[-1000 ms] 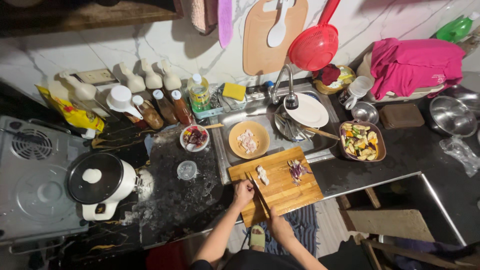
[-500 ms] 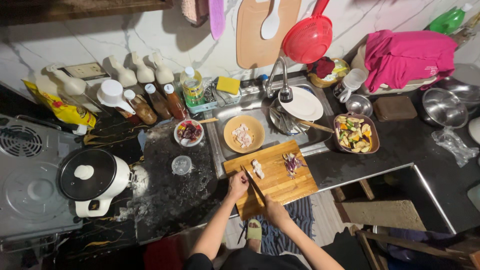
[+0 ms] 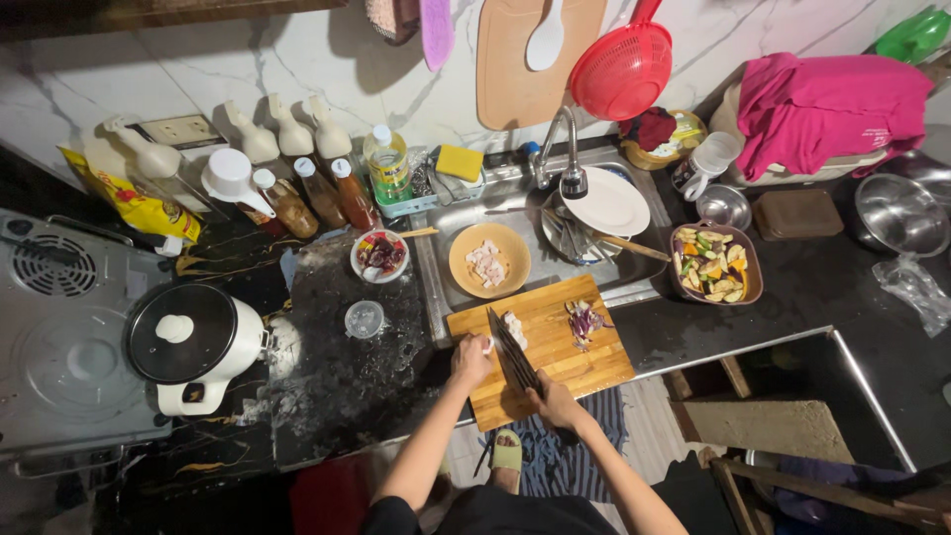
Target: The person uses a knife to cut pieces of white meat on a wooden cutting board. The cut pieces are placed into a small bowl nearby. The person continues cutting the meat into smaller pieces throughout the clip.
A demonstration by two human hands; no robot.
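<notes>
Pale, chunky pieces of food [image 3: 512, 327] sit on your wooden cutting board [image 3: 584, 362], which lies on the dark counter just in front of the sink. Your left hand [image 3: 472, 359] curls loosely at the board's left edge, fingertips touching a piece. Your right hand [image 3: 551, 398] is clenched around the knife [image 3: 509, 349], its dark blade angled across the board toward the pieces.

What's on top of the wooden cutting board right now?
On the cutting board: a pale food piece under the knife, held by right hand, left hand steadying, plus purple onion scraps. Anything beneath the hands is hidden.
</notes>
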